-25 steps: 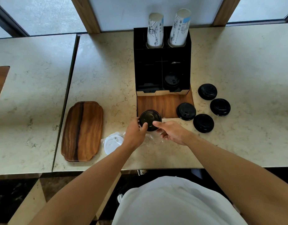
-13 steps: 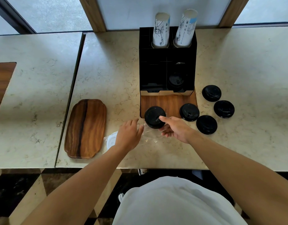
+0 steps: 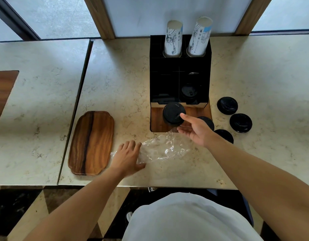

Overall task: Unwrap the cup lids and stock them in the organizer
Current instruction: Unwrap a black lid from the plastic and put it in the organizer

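Note:
My right hand (image 3: pixel 195 130) grips a black cup lid (image 3: pixel 173 113) by its near edge, thumb on top, just above the wooden base (image 3: pixel 156 122) in front of the black organizer (image 3: pixel 167 72). One black lid (image 3: pixel 189 92) sits in the organizer's front right compartment. A crumpled clear wrapper (image 3: pixel 165 148) lies on the counter in front of the base. My left hand (image 3: pixel 127 157) rests flat on the wrapper's left end, fingers apart, holding nothing. Loose black lids (image 3: pixel 227 105) (image 3: pixel 240 122) lie right of the organizer; two more are partly hidden by my right hand.
Two stacks of printed paper cups (image 3: pixel 173 39) (image 3: pixel 199 36) stand in the organizer's back slots. A wooden tray (image 3: pixel 92 142) lies left of my left hand. A dark gap (image 3: pixel 75 108) divides this counter from the one on the left. The counter's front edge runs just below my left hand.
My right hand carried the black lid up and away from the wrapper toward the organizer. My left hand let go of it, moved left and settled flat on the wrapper, covering the white lid.

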